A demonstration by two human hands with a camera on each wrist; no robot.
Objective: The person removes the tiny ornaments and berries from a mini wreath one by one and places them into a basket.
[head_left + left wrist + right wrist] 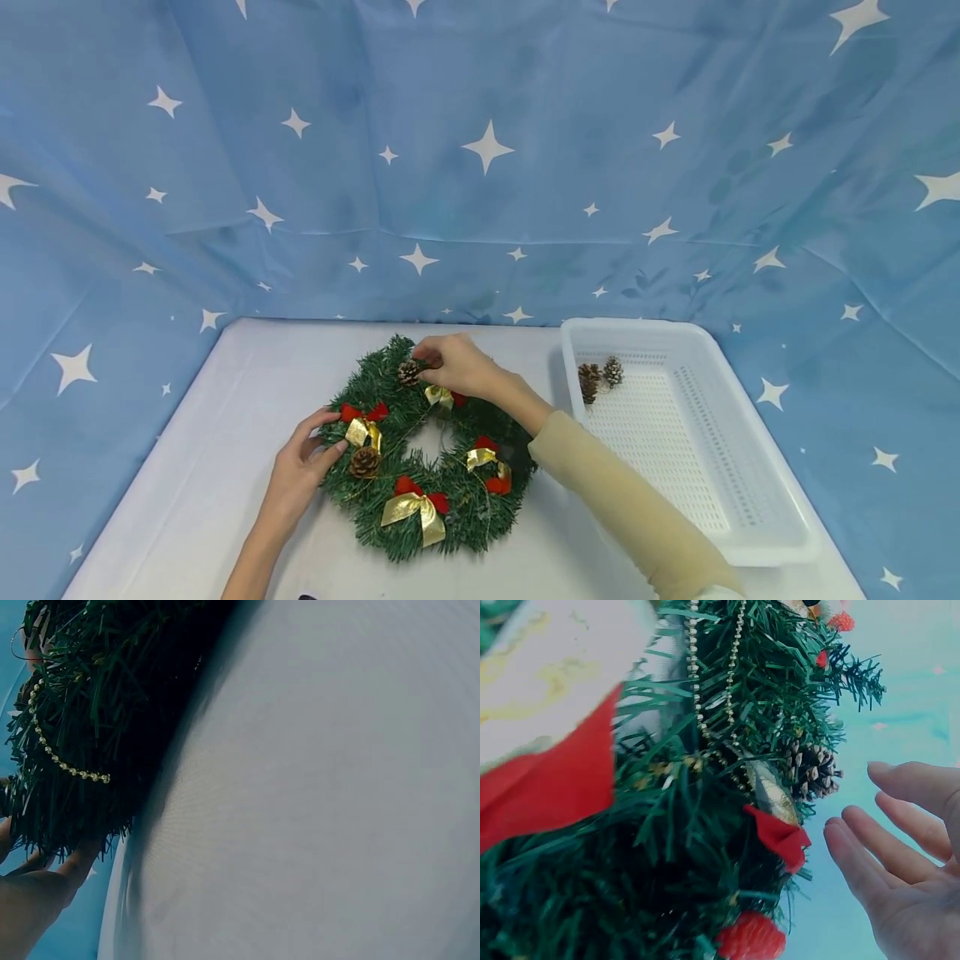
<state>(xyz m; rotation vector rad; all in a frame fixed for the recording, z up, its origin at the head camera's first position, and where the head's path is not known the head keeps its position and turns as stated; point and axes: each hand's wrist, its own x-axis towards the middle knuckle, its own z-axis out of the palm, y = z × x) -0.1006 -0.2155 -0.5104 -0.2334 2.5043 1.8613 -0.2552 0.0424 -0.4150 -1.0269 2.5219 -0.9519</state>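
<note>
A green wreath lies on the table, trimmed with red and gold bows and gold bead strings. My left hand holds its left edge, thumb near a brown pine cone and fingers by a red-and-gold bow. At the wreath's upper side sits a white-tipped pine cone. My right hand is beside that cone with fingers slightly bent; in the right wrist view a gap separates the fingertips from the pine cone. Nothing shows between those fingers.
To the right stands a white plastic basket, with a few pine cones in its far left corner. A white cloth covers the table. A blue star-patterned curtain hangs behind and along the sides.
</note>
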